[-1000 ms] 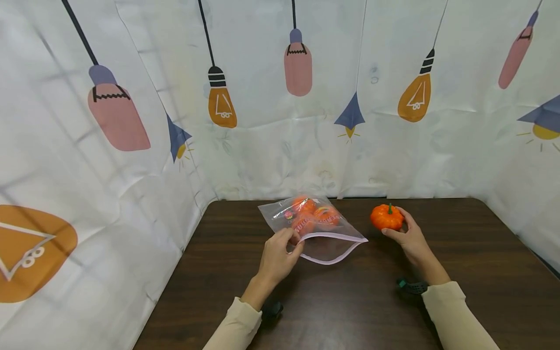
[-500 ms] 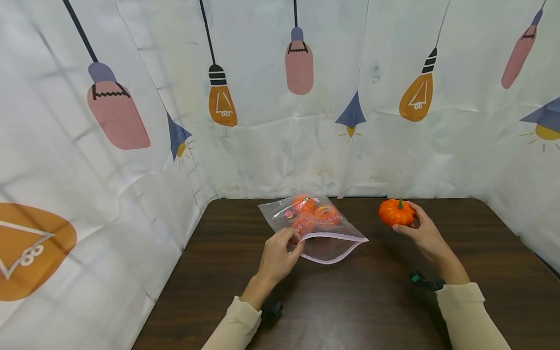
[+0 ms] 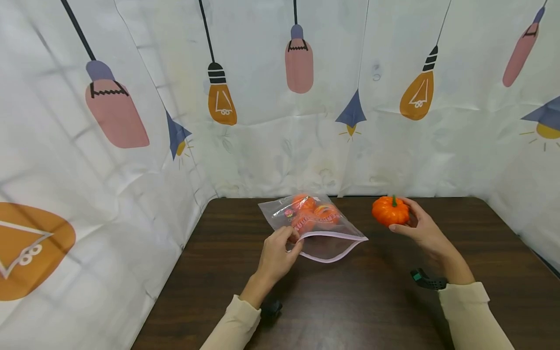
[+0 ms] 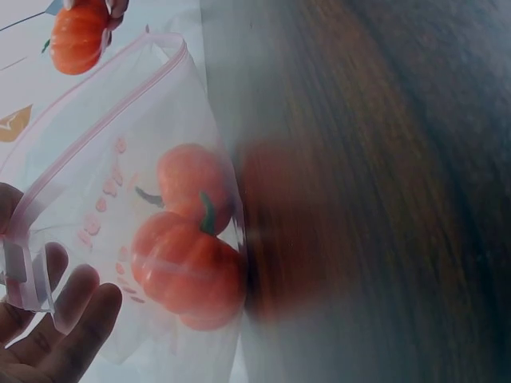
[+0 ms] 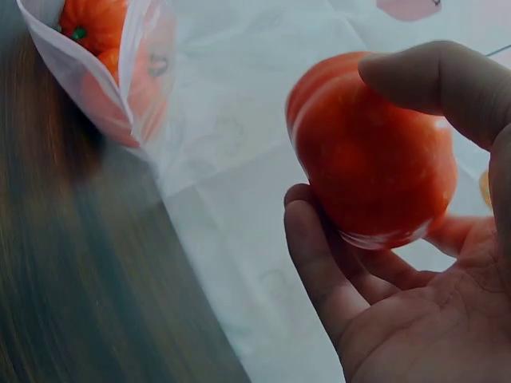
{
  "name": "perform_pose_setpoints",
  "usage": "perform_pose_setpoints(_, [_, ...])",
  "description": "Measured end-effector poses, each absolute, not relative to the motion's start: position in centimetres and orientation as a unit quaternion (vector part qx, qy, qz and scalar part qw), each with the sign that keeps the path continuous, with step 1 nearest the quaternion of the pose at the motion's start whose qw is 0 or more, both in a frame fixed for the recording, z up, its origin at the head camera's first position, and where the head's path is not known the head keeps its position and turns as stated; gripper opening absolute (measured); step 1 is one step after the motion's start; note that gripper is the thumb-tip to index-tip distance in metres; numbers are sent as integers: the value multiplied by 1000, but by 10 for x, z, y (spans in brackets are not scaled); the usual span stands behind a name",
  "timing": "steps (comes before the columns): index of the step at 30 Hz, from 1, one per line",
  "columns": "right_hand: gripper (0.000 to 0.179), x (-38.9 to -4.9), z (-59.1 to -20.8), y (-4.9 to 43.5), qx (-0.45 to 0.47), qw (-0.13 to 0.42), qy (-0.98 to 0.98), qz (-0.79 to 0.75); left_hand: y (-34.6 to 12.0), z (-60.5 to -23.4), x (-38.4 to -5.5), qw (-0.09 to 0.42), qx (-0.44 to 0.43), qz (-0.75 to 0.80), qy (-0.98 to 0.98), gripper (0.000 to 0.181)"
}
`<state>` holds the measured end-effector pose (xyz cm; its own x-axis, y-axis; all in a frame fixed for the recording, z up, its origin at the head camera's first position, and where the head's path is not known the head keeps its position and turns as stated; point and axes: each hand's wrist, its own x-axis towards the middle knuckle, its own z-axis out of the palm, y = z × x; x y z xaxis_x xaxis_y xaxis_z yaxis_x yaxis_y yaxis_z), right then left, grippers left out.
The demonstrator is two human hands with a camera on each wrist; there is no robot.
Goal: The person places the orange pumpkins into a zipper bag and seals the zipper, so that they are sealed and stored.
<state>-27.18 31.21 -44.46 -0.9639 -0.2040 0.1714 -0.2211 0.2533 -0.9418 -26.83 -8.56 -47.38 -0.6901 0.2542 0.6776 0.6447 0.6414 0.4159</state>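
Note:
A clear zip bag (image 3: 274, 213) with a pale pink zip edge lies on the table, its mouth gaping toward me. Inside are small orange pumpkins (image 3: 304, 203) with green stems, also seen through the plastic in the left wrist view. My left hand (image 3: 277, 253) pinches the bag's rim at the left corner of the mouth. To the right of the bag, my right hand (image 3: 422, 231) holds another small orange pumpkin (image 3: 387, 211) above the table, thumb on one side and fingers on the other. In the right wrist view this pumpkin (image 5: 375, 159) is apart from the bag.
The dark wooden table (image 3: 341, 301) reaches back to a white curtain (image 3: 271, 150) printed with hanging lamps, which also runs along the left and right sides. A dark band (image 3: 428, 281) is on my right wrist, and a dark device (image 3: 272, 309) is at my left wrist.
My right hand has lifted the pumpkin slightly and shifted right, then eased a little back left toward the bag. My left hand and the bag have stayed in place.

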Motion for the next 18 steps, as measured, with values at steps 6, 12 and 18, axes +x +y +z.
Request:
perform_pose_setpoints(6, [77, -268, -437, 302, 159, -10, -788, 594, -89, -474, -271, 292, -254, -336, -859, 14])
perform_pose_setpoints(12, [76, -267, -434, 297, 181, -27, -786, 591, -88, -472, -270, 292, -253, -340, -857, 14])
perform_pose_setpoints(18, [75, -267, -436, 289, 205, -34, -788, 580, -87, -471, -270, 289, -253, -341, -858, 14])
